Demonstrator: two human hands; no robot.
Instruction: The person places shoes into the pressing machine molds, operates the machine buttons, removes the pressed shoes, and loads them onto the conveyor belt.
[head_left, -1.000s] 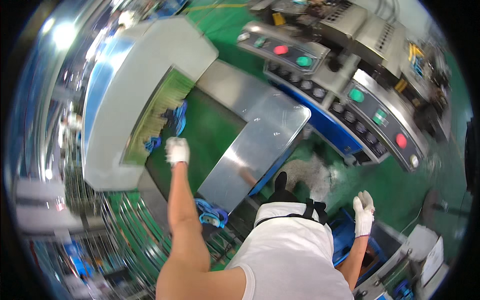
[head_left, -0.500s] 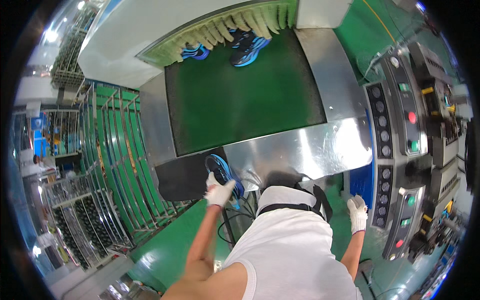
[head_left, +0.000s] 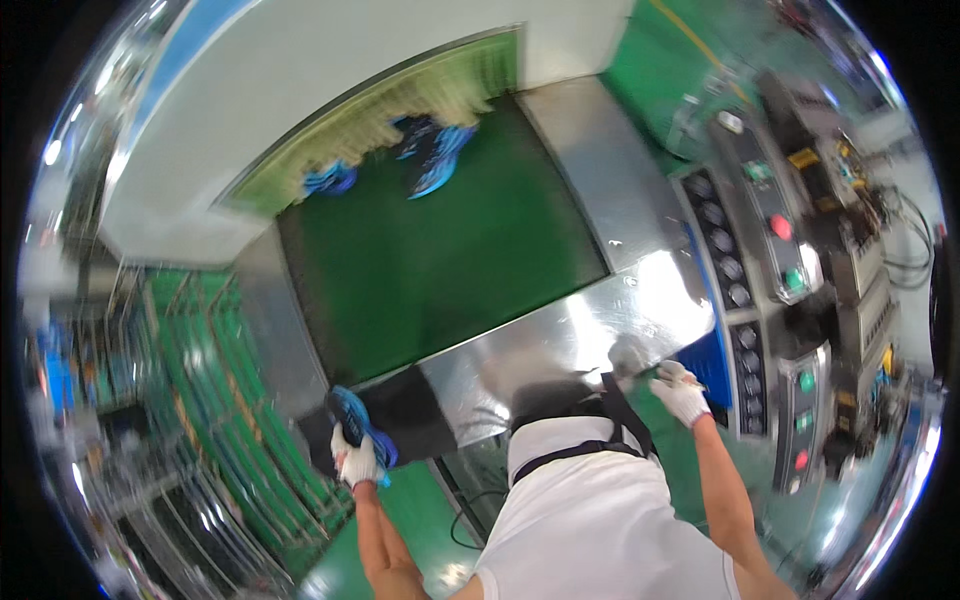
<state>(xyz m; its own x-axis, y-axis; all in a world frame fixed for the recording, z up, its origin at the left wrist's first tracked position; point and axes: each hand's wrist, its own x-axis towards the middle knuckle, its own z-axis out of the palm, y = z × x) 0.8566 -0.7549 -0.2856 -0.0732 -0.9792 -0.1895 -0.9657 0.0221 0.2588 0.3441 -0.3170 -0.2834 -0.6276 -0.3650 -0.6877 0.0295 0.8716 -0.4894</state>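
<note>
Shoe shifted left, black and blue, left fingers gripping it, right fingers unclear

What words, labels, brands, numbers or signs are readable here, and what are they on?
None can be read.
Control panel with red and green buttons: any markings are too small and blurred.
Round dials: too small and blurred.
Blue-and-black sports shoe in the left hand: no legible lettering.

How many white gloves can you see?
2: one is on the left hand, which holds blue-and-black footwear; the other is on the right hand, near the blue machine panel. More could be hidden in the blurry parts.
</note>
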